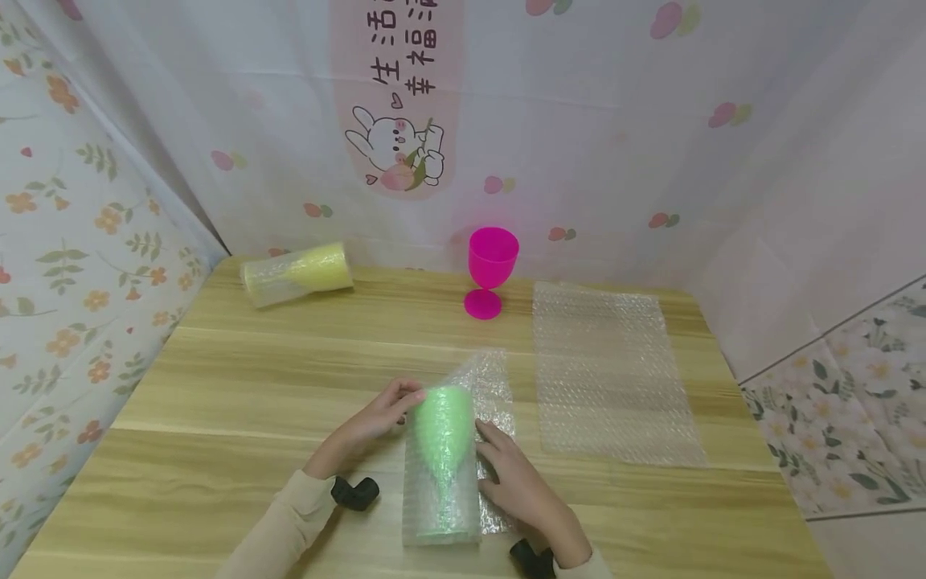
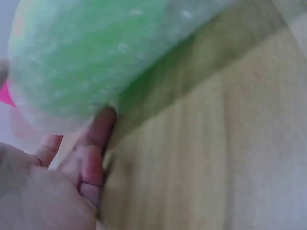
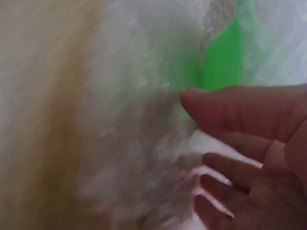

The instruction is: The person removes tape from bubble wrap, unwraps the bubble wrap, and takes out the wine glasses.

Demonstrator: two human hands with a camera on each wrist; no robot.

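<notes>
A bright green goblet (image 1: 443,434), rolled in clear bubble wrap (image 1: 419,515), lies in front of me with its bowl pointing away and its foot near me. My left hand (image 1: 379,414) holds it at the bowl end, thumb at the rim and fingers along the side, as the left wrist view (image 2: 57,182) shows. Flat under the roll, a loose part of the wrap (image 1: 495,378) reaches out to the right. My right hand (image 1: 514,474) touches the roll's right side, its fingers spread and apart from the thumb. Blur hides the exact contact in the right wrist view.
A magenta goblet (image 1: 493,261) stands upright at the table's back edge. At the back left lies a yellow goblet (image 1: 321,269) rolled in bubble wrap. Another bubble wrap sheet (image 1: 615,378) is spread flat on the right. A printed curtain (image 1: 579,161) hangs behind the wooden table (image 1: 217,402).
</notes>
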